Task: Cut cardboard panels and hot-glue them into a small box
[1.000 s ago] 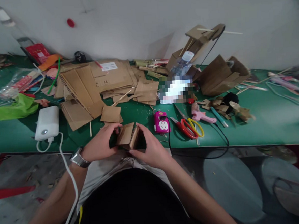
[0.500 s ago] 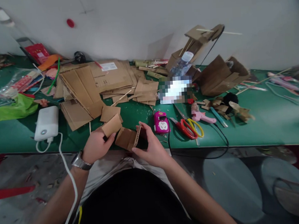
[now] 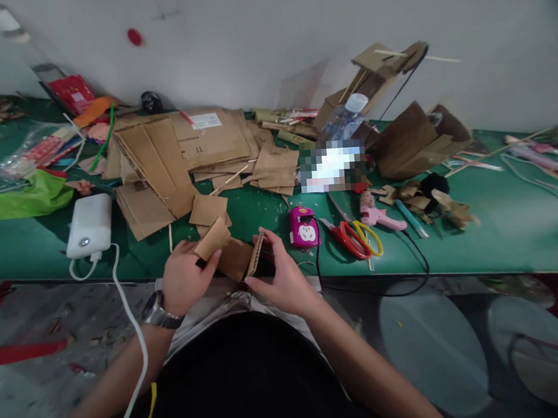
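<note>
Between my hands, at the front edge of the green table, is a folded cardboard piece (image 3: 235, 258) with raised sides. My left hand (image 3: 187, 277) is closed on a cardboard flap (image 3: 213, 237) at the left, thumb on its lower edge. At the right, my right hand (image 3: 279, 275) grips an upright cardboard side (image 3: 256, 253), thumb below and fingers behind it. I cannot tell whether the left flap joins the rest. Just beyond lies a small flat cardboard square (image 3: 208, 210).
A magenta socket adapter (image 3: 303, 227), red-and-yellow scissors (image 3: 355, 237) and a pink glue gun (image 3: 376, 214) lie to the right. A white power bank (image 3: 90, 225) is at the left. Cardboard sheets (image 3: 157, 159) and a plastic bottle (image 3: 346, 120) stand behind. Grey stools (image 3: 433, 351) are below right.
My left hand has shifted slightly right with its flap, which now tilts a little more and sits closer to the middle. My right hand keeps its grip, almost still.
</note>
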Motion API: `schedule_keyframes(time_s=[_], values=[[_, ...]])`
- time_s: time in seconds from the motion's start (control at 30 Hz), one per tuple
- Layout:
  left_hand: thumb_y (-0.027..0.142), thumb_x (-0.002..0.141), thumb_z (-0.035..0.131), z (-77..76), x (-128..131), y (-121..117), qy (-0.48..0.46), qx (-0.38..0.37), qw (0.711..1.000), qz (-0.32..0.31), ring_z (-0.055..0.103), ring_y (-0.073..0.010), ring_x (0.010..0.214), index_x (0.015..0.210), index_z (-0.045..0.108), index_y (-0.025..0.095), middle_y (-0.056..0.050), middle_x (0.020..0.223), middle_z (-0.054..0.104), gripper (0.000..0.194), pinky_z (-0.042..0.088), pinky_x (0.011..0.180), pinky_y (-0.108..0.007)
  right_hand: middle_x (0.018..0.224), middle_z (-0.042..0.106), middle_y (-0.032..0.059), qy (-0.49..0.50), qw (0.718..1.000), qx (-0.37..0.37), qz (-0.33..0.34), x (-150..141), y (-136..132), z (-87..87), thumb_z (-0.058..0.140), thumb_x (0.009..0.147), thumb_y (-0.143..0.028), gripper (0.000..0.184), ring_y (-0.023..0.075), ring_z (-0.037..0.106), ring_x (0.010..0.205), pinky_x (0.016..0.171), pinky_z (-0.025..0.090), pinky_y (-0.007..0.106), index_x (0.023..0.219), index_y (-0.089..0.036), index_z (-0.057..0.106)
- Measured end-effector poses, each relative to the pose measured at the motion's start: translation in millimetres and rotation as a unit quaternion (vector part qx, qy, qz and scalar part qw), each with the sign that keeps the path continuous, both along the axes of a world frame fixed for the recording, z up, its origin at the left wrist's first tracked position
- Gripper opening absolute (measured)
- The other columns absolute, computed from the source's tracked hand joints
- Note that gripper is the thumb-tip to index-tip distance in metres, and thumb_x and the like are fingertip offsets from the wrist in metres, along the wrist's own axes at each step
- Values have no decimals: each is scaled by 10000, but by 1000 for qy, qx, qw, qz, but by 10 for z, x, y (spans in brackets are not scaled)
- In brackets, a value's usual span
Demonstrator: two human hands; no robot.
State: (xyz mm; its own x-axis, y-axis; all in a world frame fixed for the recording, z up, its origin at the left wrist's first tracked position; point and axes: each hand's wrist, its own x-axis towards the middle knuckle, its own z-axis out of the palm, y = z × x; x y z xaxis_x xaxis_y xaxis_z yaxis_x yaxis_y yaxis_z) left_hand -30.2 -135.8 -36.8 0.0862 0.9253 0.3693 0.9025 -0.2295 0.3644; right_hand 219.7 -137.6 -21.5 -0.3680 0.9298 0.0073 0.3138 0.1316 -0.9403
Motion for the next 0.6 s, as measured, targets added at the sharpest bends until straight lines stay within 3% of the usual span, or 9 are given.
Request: schedule_keyframes(time_s=[0.3,0.6], values=[[375,1021,647,0,0,-60,87,71,994,8,693,-291,754,694,709,194,-100,737,730,379,532,729,-411,1658,528,173,0,1000,8,-12,-23,-26,-46,847,855,-277,994,331,557,1536,1294,460,585,1673,-284,281],[365,1004,652,-47,35,-39,92,71,993,27,696,-291,744,697,695,204,-93,742,743,349,536,739,-411,1678,504,188,-23,999,30,-8,-34,-48,-92,842,854,-282,1018,349,567,1529,1276,482,586,1690,-279,262]])
